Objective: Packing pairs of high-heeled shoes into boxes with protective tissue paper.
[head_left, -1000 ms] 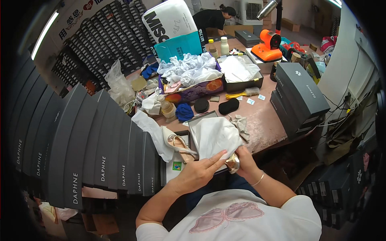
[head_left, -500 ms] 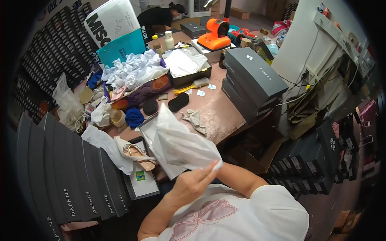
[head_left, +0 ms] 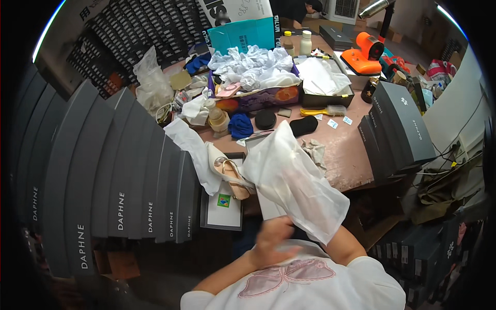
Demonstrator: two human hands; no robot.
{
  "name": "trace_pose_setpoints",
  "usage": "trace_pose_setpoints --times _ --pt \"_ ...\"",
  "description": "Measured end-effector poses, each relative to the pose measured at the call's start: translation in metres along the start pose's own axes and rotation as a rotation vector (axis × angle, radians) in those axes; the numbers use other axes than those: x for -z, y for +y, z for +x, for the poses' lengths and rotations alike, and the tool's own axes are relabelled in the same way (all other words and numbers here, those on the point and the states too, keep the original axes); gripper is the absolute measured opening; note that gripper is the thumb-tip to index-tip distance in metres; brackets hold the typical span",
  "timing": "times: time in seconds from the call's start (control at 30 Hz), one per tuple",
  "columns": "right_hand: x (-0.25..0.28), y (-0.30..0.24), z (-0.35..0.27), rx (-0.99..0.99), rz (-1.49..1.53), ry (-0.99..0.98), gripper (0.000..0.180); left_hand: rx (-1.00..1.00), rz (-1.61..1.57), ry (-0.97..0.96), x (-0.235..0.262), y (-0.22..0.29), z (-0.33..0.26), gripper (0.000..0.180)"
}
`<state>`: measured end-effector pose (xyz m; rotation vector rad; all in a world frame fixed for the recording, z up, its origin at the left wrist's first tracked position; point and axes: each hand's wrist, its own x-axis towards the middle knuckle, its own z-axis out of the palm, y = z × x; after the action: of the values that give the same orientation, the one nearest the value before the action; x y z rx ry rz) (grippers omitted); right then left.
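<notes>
A translucent white bag (head_left: 294, 175) covers my right hand, whose skin shows faintly through it. My right forearm (head_left: 345, 248) runs up into its lower end; the fingers are too veiled to read. Just below the bag's lower left edge is my left hand (head_left: 275, 240), somewhat blurred, fingers apart and holding nothing. Left of the bag, a cream shoe with a gold strap (head_left: 227, 170) lies across a grey shoe box (head_left: 219, 213) with a small green sticker (head_left: 224, 201) inside. White tissue paper (head_left: 194, 155) spills over the box's far left side.
Tall stacks of dark grey shoe boxes (head_left: 132, 170) rise at the left; more boxes (head_left: 400, 124) stand on the table's right. Beyond the bag lie a black pad (head_left: 304, 125), a rag (head_left: 314, 151), a yellow-handled brush (head_left: 323, 111) and a carton of crumpled paper (head_left: 253, 98).
My left hand has let go of the bag's lower end and drawn down from it. The bag now reaches further over my right arm. The whole view has shifted.
</notes>
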<state>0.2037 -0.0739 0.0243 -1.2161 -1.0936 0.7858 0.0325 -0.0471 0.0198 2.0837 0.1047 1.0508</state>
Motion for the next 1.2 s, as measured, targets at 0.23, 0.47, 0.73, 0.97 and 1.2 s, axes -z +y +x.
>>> trace_pose_setpoints --times 0.23,0.47,0.73,0.97,1.2 --pt "-0.051 -0.015 0.008 -0.017 -0.573 -0.434 0.05 1.073 -1.092 0.757 0.029 -0.028 -0.012 0.07" --pt "-0.028 0.006 -0.068 -0.713 1.285 -0.421 0.087 0.725 -0.242 0.784 0.052 -0.037 0.016 0.041" --pt "0.063 -0.006 -0.063 -0.317 0.705 0.639 0.065 0.566 -0.185 -0.747 0.0 -0.045 0.032 0.056" --pt "0.087 -0.02 -0.073 -0.166 0.602 0.729 0.072 -0.142 0.755 -0.859 -0.057 -0.183 0.05 0.036" --pt "0.071 0.017 -0.035 -0.203 0.497 0.533 0.048 0.196 0.372 -0.051 0.035 -0.134 0.127 0.009"
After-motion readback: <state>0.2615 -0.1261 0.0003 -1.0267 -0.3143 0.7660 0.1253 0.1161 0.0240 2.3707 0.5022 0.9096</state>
